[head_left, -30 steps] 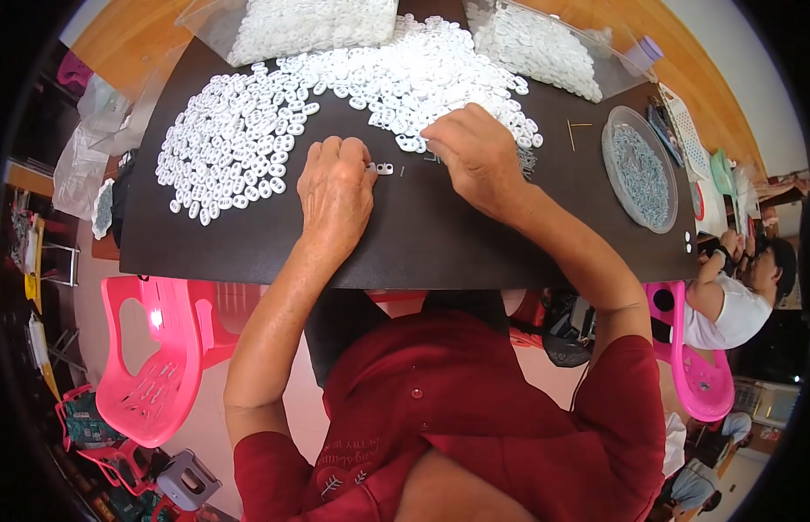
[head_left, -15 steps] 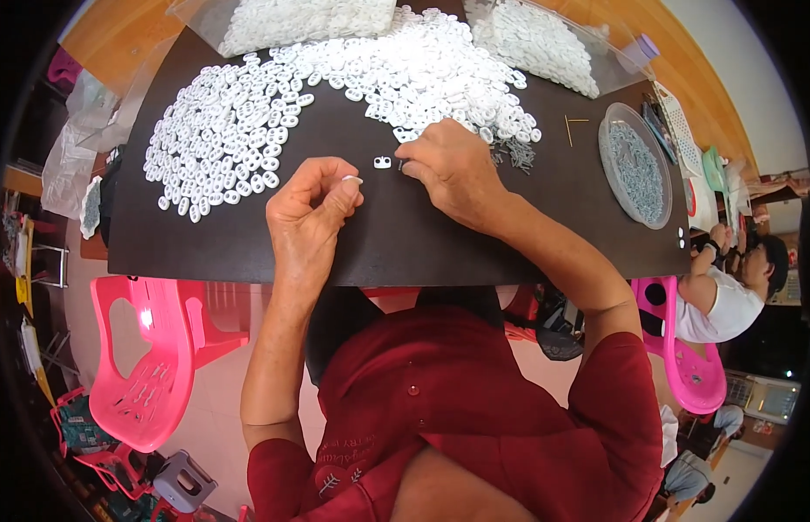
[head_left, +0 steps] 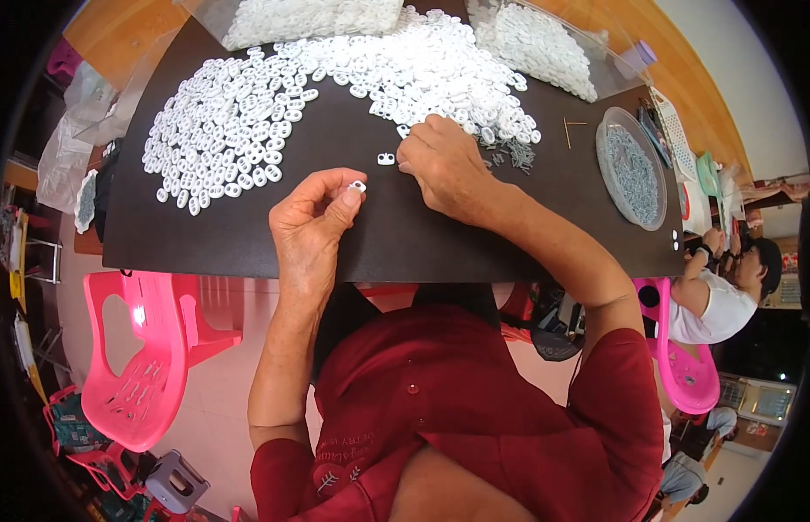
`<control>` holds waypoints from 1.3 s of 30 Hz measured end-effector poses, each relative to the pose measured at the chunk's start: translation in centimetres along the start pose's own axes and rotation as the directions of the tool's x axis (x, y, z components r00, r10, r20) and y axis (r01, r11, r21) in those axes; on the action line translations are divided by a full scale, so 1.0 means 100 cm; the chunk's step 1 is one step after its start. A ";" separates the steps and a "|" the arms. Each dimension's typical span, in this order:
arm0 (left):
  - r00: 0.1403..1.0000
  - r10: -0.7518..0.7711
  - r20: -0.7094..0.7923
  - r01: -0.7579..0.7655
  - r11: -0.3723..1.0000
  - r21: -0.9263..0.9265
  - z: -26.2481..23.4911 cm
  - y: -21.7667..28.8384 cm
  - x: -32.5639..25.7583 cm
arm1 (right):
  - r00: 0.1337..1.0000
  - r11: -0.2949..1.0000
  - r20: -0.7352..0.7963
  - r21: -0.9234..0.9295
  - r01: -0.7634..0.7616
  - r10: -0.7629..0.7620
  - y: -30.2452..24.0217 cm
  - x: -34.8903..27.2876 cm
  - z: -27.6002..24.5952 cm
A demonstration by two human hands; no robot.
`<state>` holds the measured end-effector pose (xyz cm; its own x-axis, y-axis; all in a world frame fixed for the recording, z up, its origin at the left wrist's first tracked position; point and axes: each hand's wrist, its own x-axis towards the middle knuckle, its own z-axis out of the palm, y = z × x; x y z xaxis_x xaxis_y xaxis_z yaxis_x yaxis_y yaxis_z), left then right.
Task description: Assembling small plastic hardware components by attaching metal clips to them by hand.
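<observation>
My left hand (head_left: 307,228) is closed, pinching a small white oval plastic piece with holes (head_left: 358,186) between thumb and fingertips. To its right, my right hand (head_left: 450,170) is also closed, its fingertips pressed together by the near edge of the big heap of white plastic pieces (head_left: 431,65). What those fingers hold, if anything, is hidden. A single white piece (head_left: 386,159) lies on the dark table (head_left: 222,239) between the hands. Small grey screws (head_left: 516,157) are scattered just beyond my right wrist. A second spread of white pieces (head_left: 215,130) covers the table's left side.
Two clear bins, one left (head_left: 215,19) and one right (head_left: 615,80), hold more white pieces at the back. A round clear tray (head_left: 601,161) of screws stands right. Pink chairs flank me, one left (head_left: 135,374). A person in a white top (head_left: 705,309) sits at right.
My left hand has turned the white piece so its hole shows, and sits slightly lower. The right hand's fingertips have shifted slightly; the small dark bit seen at them earlier is out of sight.
</observation>
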<state>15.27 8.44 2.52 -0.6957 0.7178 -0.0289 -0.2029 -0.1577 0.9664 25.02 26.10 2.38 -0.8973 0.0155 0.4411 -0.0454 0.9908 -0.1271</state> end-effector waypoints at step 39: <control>0.999 0.041 -0.019 -0.041 0.998 -0.038 0.004 0.001 -0.012 | 0.885 0.508 0.093 0.789 -0.345 0.457 -0.059 -0.005 -0.012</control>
<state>16.39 7.81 2.80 -0.7164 0.6977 0.0056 -0.2000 -0.2130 0.9564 26.26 20.40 4.02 -0.8554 0.4537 0.2500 -0.0603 0.3921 -0.9179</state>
